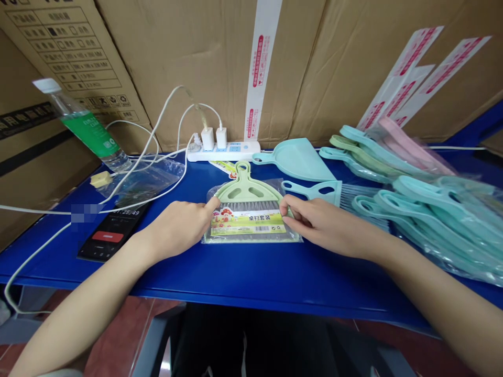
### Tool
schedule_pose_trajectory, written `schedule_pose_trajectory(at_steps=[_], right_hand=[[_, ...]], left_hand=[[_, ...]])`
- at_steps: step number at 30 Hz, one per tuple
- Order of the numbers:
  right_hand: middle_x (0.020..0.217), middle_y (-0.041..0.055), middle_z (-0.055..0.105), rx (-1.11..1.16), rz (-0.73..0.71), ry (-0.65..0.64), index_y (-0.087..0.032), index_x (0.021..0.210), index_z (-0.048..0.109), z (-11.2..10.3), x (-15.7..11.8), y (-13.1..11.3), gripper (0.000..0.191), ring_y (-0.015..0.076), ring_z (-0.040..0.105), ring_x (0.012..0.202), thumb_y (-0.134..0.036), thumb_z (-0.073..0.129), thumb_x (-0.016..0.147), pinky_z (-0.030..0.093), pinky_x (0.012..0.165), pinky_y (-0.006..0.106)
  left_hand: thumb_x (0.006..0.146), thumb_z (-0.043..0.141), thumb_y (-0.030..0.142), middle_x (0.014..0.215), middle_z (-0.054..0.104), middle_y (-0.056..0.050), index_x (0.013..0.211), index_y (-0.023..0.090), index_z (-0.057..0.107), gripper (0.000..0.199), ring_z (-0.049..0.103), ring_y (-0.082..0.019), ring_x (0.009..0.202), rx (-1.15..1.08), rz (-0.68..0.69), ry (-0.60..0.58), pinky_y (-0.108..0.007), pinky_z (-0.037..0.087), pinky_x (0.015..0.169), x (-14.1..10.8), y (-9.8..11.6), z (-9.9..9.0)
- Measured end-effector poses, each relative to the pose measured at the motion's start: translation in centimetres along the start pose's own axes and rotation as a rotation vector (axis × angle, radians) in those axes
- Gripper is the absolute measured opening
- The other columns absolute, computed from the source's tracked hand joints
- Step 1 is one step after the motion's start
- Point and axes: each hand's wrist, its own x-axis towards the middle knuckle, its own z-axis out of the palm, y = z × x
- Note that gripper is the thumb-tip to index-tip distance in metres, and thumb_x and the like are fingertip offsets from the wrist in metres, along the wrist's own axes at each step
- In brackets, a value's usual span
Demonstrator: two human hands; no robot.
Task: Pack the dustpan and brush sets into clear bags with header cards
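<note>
A green brush and dustpan set (pixel 245 209) in a clear plastic bag lies flat near the middle of the blue table, its handle pointing away from me. A printed label with mushrooms crosses its grey bristles. At the set's left edge, my left hand (pixel 183 225) is closed on the bag. My right hand (pixel 314 222) pinches the right edge with curled fingers. Just behind my right hand lie a loose blue dustpan (pixel 301 159) and a loose blue brush (pixel 320 192).
Bagged sets (pixel 428 209) are heaped at the right. A power strip (pixel 236 151) with chargers stands behind. At the left are a phone (pixel 112 235), white cables, a tilted bottle (pixel 92 133) and a yellowish block (pixel 101 179). Cardboard boxes (pixel 204 57) line the back; the table's edge (pixel 236 303) is near me.
</note>
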Motion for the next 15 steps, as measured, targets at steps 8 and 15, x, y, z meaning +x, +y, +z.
schedule_pose_trajectory(at_steps=[8,15], right_hand=[[0.058,-0.0047,0.048,-0.012,0.0,-0.001,-0.024,0.087,0.039,-0.06,0.08,-0.02,0.007,0.0148,0.044,0.052,-0.024,0.037,0.094,0.028,0.053,0.028],[0.06,-0.0034,0.05,-0.006,-0.001,-0.011,-0.024,0.087,0.04,-0.12,-0.03,-0.16,0.008,0.016,0.046,0.054,-0.026,0.035,0.093,0.029,0.054,0.029]], left_hand=[[0.094,0.033,0.017,0.077,0.071,-0.008,0.119,0.015,0.046,0.028,0.071,-0.028,0.073,-0.004,-0.011,-0.001,-0.035,0.05,0.063,-0.01,0.05,-0.09],[0.095,0.029,0.017,0.078,0.072,-0.008,0.118,0.014,0.047,0.029,0.071,-0.026,0.073,-0.02,0.008,0.015,-0.033,0.05,0.062,-0.04,-0.02,0.12]])
